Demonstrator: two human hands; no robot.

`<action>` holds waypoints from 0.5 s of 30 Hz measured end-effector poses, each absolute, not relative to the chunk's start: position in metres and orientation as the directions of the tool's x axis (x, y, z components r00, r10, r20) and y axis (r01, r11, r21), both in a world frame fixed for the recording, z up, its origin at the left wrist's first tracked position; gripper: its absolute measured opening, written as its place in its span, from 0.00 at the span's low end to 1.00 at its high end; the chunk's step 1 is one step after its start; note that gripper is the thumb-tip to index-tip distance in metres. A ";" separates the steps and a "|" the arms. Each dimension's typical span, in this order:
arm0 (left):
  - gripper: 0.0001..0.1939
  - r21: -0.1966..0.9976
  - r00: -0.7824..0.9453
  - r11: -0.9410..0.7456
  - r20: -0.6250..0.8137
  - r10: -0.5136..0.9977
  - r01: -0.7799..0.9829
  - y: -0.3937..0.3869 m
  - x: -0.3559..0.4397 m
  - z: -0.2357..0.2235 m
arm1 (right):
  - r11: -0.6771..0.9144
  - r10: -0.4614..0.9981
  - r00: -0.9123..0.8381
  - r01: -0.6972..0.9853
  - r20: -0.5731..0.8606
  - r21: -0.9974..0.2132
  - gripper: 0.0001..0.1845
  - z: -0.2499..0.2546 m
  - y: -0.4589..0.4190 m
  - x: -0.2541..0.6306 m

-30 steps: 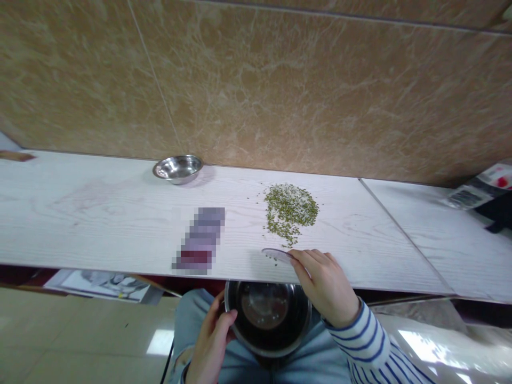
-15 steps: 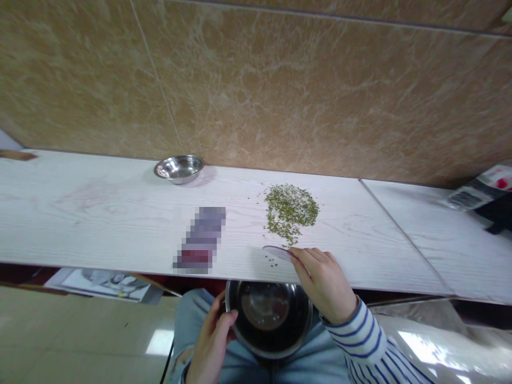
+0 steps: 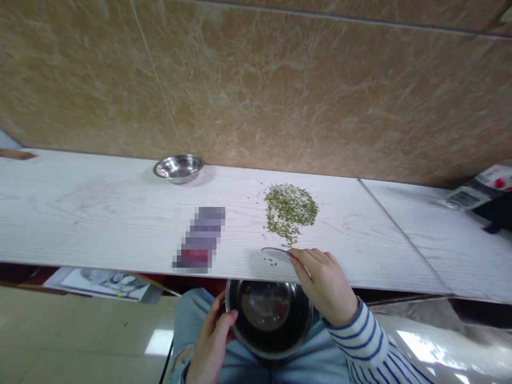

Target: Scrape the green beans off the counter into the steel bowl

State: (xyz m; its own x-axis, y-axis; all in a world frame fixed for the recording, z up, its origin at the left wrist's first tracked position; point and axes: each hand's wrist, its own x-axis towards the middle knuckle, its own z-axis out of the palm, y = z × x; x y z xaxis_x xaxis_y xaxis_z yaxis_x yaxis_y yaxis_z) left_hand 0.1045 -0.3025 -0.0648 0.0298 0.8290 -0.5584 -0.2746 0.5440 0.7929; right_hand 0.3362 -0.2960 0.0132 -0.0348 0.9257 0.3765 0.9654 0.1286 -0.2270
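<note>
Pinching the near end of a thin, see-through scraper point(image 3: 274, 253), the right hand point(image 3: 326, 285) has its grip closed, thumb against fingers, just beyond the pot point(image 3: 276, 340) and toward its right. The left hand point(image 3: 216, 330) has its grip curled around the pot's left side, thumb at the rim and fingers outside, spread only as wide as the wall needs.

The pot sits open-mouthed over the person's lap, its far rim right at the front edge of the bench point(image 3: 368, 234); whether rim and edge touch, I cannot tell. Small flecks show on its round base, too faint to identify.

Just beyond the pot, between scraper and bench edge, lie a few loose grains point(image 3: 272, 263). Farther beyond it spreads the patch of green grains point(image 3: 296, 208), dense in the middle and ragged at its border, with a narrow tail reaching back toward the scraper. White wood grain shows on both sides of this patch.

Beyond the pot and to its left is a pixelated oblong point(image 3: 202, 234), its near end close to the bench edge. Past that, a shallow metal bowl point(image 3: 178, 169) stands near the tiled wall point(image 3: 256, 85). Well to the right of the pot, beyond a slanting seam point(image 3: 404, 234) in the bench, a packet point(image 3: 496, 176) rests near the wall.
</note>
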 end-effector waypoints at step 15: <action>0.28 0.787 0.044 0.553 -0.564 0.824 -0.274 -0.306 0.100 -0.072 | 0.154 0.935 -0.058 0.956 0.351 -0.250 0.10 0.013 -0.299 0.328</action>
